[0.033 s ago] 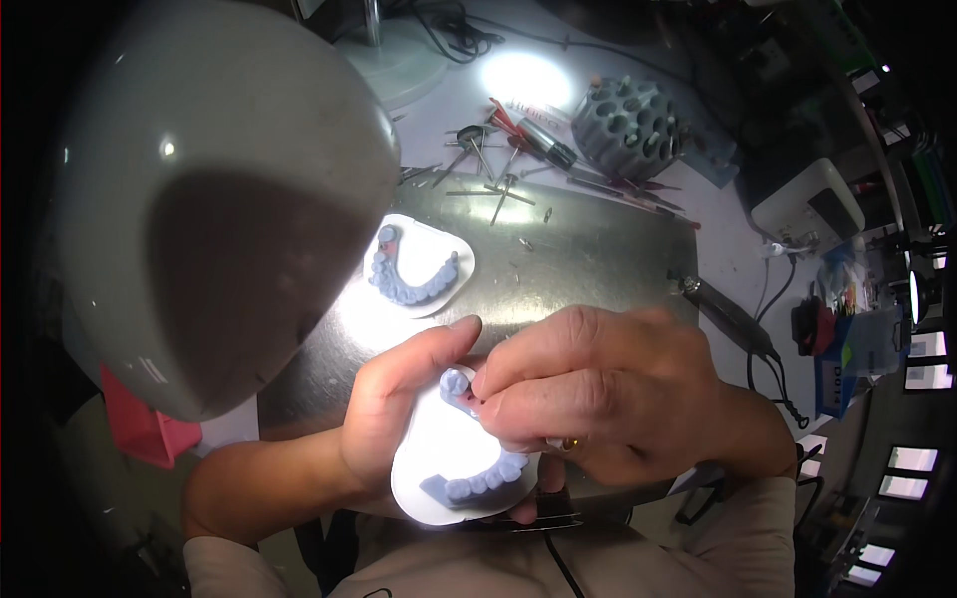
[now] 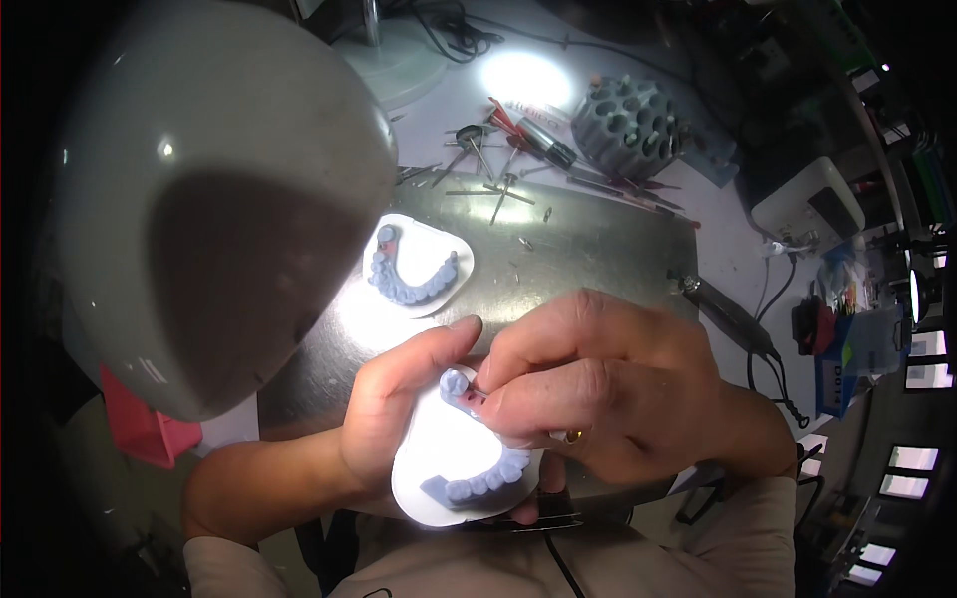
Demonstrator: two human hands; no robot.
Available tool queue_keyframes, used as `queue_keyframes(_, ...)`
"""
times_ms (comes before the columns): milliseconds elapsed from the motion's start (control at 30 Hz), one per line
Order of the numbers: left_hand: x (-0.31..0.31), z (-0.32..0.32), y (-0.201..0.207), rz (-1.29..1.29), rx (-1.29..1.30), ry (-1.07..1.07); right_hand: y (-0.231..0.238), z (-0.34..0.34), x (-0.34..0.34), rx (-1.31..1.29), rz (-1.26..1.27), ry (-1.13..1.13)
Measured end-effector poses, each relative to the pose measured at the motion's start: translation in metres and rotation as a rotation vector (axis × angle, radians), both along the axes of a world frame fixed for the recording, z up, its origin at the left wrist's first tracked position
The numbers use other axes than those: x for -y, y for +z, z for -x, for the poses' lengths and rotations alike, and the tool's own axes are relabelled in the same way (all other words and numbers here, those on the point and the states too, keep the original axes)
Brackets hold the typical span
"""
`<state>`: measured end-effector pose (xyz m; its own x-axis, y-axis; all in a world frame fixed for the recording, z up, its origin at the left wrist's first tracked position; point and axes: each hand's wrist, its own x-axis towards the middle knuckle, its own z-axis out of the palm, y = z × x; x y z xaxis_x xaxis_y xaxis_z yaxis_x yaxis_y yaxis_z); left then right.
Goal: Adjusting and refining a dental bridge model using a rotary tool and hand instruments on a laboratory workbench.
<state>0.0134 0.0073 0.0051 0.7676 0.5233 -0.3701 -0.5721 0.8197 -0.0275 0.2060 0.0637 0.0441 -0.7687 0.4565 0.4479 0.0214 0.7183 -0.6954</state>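
My left hand [image 2: 399, 389] is closed round the edge of a dental model [image 2: 485, 482], blue-grey teeth on a white base, and holds it tilted near my body. Over the model's far end, my right hand [image 2: 588, 384] pinches with thumb and forefinger beside a single tooth [image 2: 455, 383] and a reddish gap. Something thin and shiny shows between those fingertips, too small to name. The right hand hides part of the tooth row. A second dental model [image 2: 419, 289] on a white base lies beyond the hands, on a metal plate [image 2: 598, 239].
A large white lamp head [image 2: 249, 120] looms at left. Behind the plate are thin rotary tools [image 2: 503, 189], a marker [image 2: 546, 142] and a grey holder with round holes [image 2: 628, 125]. A dark handpiece [image 2: 728, 314] with a cable lies at right; a pink bin [image 2: 150, 419] is at lower left.
My right fingertips have shifted slightly, and a thin shiny sliver between them shows more plainly. The left hand and the model it holds look unmoved.
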Motion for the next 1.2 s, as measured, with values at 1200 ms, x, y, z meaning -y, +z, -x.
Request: queue_keyframes(1200,0.007,0.007,-0.005,-0.254,0.019,-0.011,0.009,-0.002,0.001,-0.07,0.505,-0.024)
